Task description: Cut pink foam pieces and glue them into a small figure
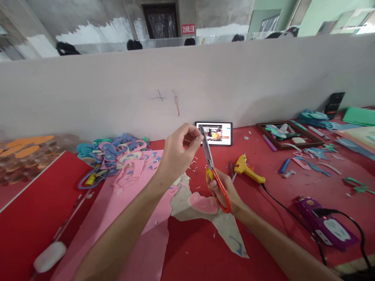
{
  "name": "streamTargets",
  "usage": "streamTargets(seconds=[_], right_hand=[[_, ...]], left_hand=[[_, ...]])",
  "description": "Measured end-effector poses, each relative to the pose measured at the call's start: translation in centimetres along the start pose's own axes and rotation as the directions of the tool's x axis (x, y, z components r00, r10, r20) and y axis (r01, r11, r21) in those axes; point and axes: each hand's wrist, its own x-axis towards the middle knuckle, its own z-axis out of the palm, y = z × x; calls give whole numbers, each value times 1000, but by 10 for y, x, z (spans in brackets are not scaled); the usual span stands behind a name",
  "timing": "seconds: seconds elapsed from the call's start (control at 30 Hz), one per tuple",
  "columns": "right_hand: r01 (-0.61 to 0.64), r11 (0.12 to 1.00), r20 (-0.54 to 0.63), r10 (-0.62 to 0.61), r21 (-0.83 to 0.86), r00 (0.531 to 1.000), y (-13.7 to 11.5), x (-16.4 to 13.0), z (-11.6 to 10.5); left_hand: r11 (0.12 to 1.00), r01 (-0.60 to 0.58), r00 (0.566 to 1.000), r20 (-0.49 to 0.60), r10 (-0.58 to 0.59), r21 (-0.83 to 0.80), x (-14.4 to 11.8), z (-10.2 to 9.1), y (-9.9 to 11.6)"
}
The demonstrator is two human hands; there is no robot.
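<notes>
Both hands raised: right grips scissors, left pinches blade tips.

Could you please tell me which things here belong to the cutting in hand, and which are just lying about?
In use:
left hand, pinching something too small to make out
right hand
scissors
pink sheet

Lying about:
glue gun
phone
cut shapes
wooden tray
purple case

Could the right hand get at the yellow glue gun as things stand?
Probably, but not freely: the right hand is full with the scissors. The glue gun lies just beside it on the red table, nothing between.
</notes>
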Motion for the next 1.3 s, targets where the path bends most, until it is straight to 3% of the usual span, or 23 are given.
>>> streamTargets(seconds=[0.23,0.8,1.07,1.3], right_hand=[[-14,1000,13,14,5,1000,1,-2,1],[-24,999,40,22,45,999,-3,-2,3],[-38,993,100,28,109,995,16,0,7],[-70,983,134,47,172,990,9,0,12]], left_hand=[[997,18,1000,-5,-19,-75,-1,1,-1],[996,10,999,-35,-13,-84,-1,2,-2],[994,21,1000,25,-18,-106,1,3,-11],[994,53,999,20,-51,-94,1,4,-12]])
